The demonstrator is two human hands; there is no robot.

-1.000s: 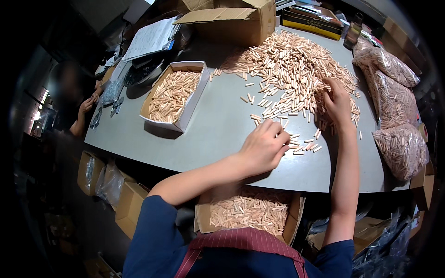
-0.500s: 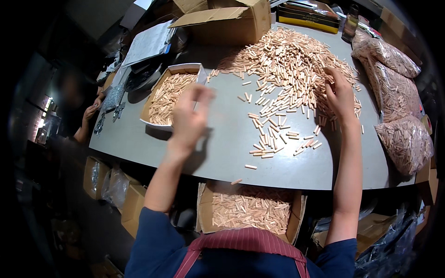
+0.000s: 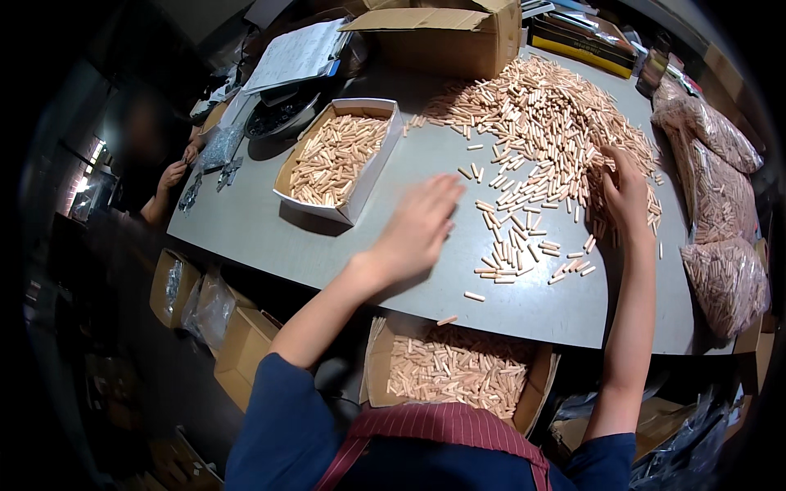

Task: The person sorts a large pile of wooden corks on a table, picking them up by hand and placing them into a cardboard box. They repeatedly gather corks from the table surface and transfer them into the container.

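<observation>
A big heap of short wooden dowels (image 3: 548, 123) covers the far right of the grey table (image 3: 270, 237). My right hand (image 3: 626, 192) rests fingers-down in the heap's near edge, touching dowels. My left hand (image 3: 422, 225) hovers blurred above the table's middle, fingers together and extended, holding nothing I can see, between the white box of dowels (image 3: 337, 155) and a loose scatter of dowels (image 3: 516, 245). A cardboard box of dowels (image 3: 458, 372) sits below the table's near edge, by my lap.
A large cardboard box (image 3: 442, 37) and papers (image 3: 299, 53) stand at the back. Clear bags of dowels (image 3: 720, 213) lie along the right edge. Another person's hands (image 3: 172, 176) work at the far left corner. Boxes (image 3: 221, 327) sit on the floor.
My left hand went from the loose dowels up to the white box, then swung back toward the table's middle. My right hand stayed in the heap.
</observation>
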